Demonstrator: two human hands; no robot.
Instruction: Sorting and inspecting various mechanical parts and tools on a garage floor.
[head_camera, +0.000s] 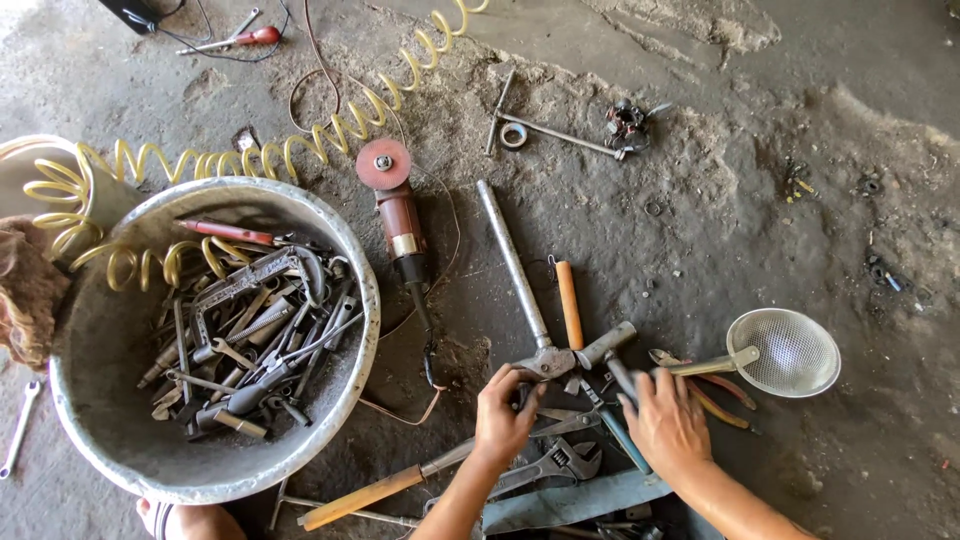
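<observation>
Fingers of your left hand curl on the pipe wrench; your right hand pinches a blue-handled tool. At ten o'clock, the angle grinder could snag.

Jumbled metal hand tools lie on dirty floor.

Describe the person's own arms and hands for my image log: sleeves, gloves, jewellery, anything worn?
Both arms enter from the bottom edge and are bare to the frame's border: no sleeves show. The left hand and the right hand wear no gloves, and no watch, bracelet or ring can be made out. Both forearms look slim, and the fingers look somewhat grimy, though the detail is too small to be sure.
</observation>
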